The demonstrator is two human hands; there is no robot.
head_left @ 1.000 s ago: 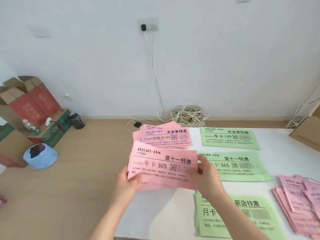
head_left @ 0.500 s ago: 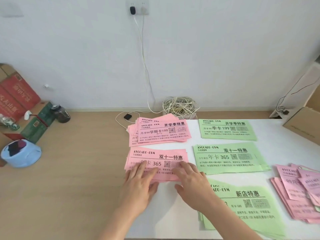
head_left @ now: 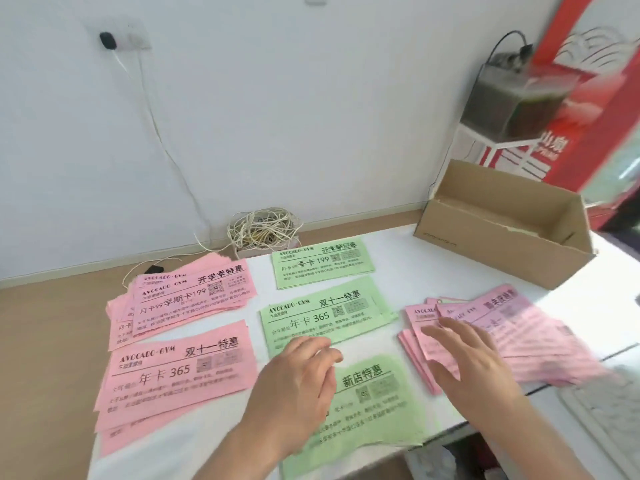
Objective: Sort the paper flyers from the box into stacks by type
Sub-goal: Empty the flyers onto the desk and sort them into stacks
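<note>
Flyers lie in stacks on a white table (head_left: 398, 251). At the near left is a pink "365" stack (head_left: 176, 375), and behind it a pink "199" stack (head_left: 187, 299). In the middle column are a green "199" stack (head_left: 322, 263), a green "365" stack (head_left: 322, 315) and a green near stack (head_left: 374, 410). A loose pink pile (head_left: 512, 337) lies at the right. My left hand (head_left: 298, 386) hovers empty over the near green stack, fingers spread. My right hand (head_left: 467, 358) reaches over the left part of the pink pile, fingers apart. The open cardboard box (head_left: 498, 230) stands at the back right.
A coil of white cable (head_left: 263, 230) lies by the wall behind the table, with a cord running up to a wall socket (head_left: 110, 39). A dark tank on a white stand (head_left: 509, 105) and a red panel (head_left: 581, 98) are at the far right.
Both hands have let go of the pink "365" flyer, which now lies on its stack. They have moved right, towards the pink pile. The view has swung right.
</note>
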